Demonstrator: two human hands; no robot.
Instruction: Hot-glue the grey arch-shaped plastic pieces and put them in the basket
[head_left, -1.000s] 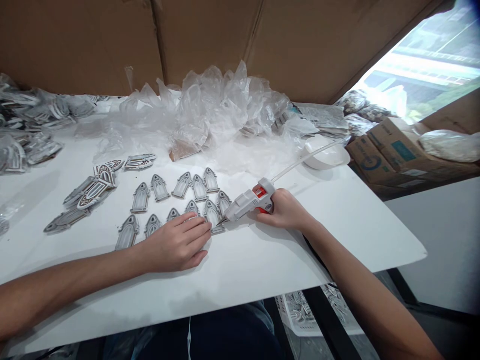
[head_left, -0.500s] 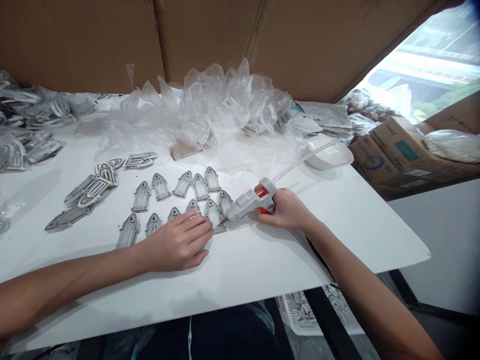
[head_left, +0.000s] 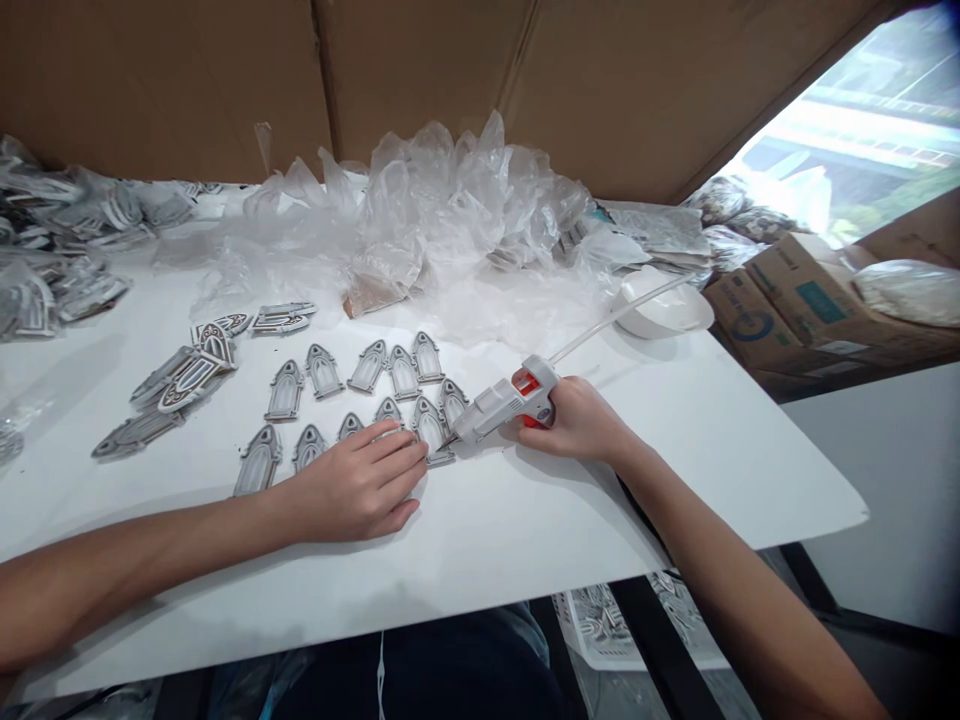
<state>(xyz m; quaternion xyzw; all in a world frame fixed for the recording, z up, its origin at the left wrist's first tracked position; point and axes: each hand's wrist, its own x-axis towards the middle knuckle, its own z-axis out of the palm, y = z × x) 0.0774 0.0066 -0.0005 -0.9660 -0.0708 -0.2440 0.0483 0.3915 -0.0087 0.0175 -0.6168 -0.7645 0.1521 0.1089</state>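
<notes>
My right hand (head_left: 576,420) is wrapped round the handle of a grey-white glue gun (head_left: 495,408) with a red trigger. A long, clear glue stick (head_left: 622,316) juts from its rear. The nozzle points down at the lower end of a grey arched window-shaped piece (head_left: 431,425). My left hand (head_left: 375,485) lies palm down with fingers stretched out, its fingertips beside or touching that piece. It partly covers other pieces in the near row. More of the same pieces, such as one arched piece (head_left: 324,372), lie flat in a row behind.
A loose stack of brown-and-white arched pieces (head_left: 199,372) lies to the left. Crumpled clear plastic bags (head_left: 450,210) fill the back, before a cardboard wall (head_left: 420,60). A white bowl (head_left: 664,305) stands at right, near cardboard boxes (head_left: 795,300). Below the table is a white basket (head_left: 607,655) of pieces.
The view has shifted very slightly. Both hands, the glue gun and the pieces hold the same places as before.
</notes>
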